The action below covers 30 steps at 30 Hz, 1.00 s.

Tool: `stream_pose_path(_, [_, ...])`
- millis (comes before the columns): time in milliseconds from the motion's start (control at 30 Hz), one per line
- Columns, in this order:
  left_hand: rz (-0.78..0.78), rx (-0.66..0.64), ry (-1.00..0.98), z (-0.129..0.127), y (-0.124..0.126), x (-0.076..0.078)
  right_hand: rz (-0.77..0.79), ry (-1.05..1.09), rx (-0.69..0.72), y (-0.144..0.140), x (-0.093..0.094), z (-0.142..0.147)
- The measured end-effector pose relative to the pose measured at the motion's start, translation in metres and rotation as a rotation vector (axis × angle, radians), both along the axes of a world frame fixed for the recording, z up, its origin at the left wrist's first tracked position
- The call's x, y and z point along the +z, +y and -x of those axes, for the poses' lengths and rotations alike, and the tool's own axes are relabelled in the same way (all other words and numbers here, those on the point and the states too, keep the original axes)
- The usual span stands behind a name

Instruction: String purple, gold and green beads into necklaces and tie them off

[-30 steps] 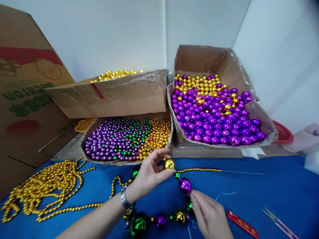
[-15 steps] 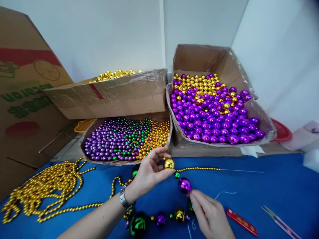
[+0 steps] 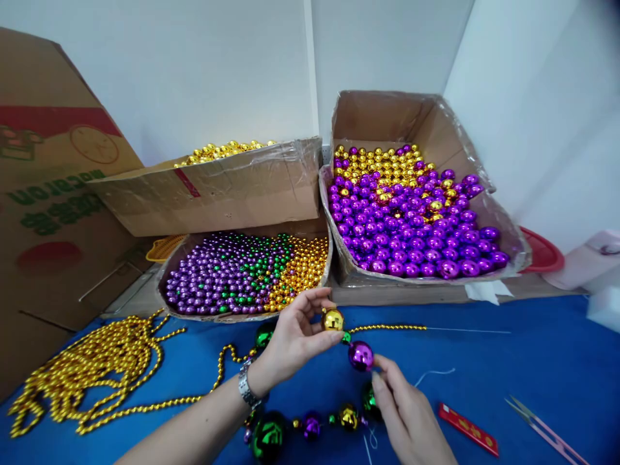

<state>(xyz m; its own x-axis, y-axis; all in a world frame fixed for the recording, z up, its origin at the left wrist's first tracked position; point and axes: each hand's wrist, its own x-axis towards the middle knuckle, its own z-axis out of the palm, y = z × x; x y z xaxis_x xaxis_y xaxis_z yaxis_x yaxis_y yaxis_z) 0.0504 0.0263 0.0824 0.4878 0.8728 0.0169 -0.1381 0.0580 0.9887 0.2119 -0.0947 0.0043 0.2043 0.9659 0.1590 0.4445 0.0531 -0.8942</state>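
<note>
While the heap of gold bead chain [image 3: 92, 368] lies loose at the left of the blue tabletop [image 3: 533, 361], the left hand [image 3: 290, 342] pinches a gold ball [image 3: 332, 320] between thumb and fingertips, just in front of the tray of small mixed beads [image 3: 247, 271]. Right of it, the right hand [image 3: 407, 420] touches a purple ball [image 3: 361, 355] on the same strand with its fingertips. If either grip slackens, the threaded balls could slide along the thread; the snips [image 3: 542, 429] lie well apart.
</note>
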Motion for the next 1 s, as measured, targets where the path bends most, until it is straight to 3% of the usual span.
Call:
stream_pose_path(133, [-0.023, 0.003, 0.021, -0.002, -0.001, -0.003, 0.142, 0.258, 0.042, -0.002, -0.007, 0.004])
stream_pose_path(300, [-0.033, -0.039, 0.013, -0.003, -0.008, -0.009, 0.163, 0.505, -0.009, 0.003, -0.013, 0.010])
stream_pose_path(467, [-0.129, -0.136, 0.056, 0.015, 0.004, 0.007, 0.142, 0.642, -0.030, 0.004, -0.014, 0.010])
stream_pose_path(533, [-0.280, -0.080, 0.250, 0.030, 0.027, 0.015, 0.142, 0.675, -0.034, 0.003, -0.012, 0.009])
stream_pose_path(633, [-0.636, 0.065, 0.947, 0.057, 0.076, 0.018, 0.118, 0.699, -0.040, 0.002, -0.010, 0.007])
stream_pose_path(667, [-0.648, 0.073, 1.055, 0.065, 0.092, 0.015, 0.114, 0.698, -0.038, 0.002, -0.010, 0.006])
stream_pose_path(800, [-0.609, 0.042, 1.302, 0.087, 0.139, -0.011, 0.137, 0.676, -0.034, 0.001, -0.011, 0.005])
stream_pose_path(900, [-0.554, -0.006, 1.406, 0.091, 0.153, -0.032, 0.142, 0.664, -0.042, 0.001, -0.011, 0.005])
stream_pose_path(1000, [-0.502, -0.019, 1.391, 0.087, 0.158, -0.041, 0.129, 0.640, -0.043, 0.002, -0.009, 0.005])
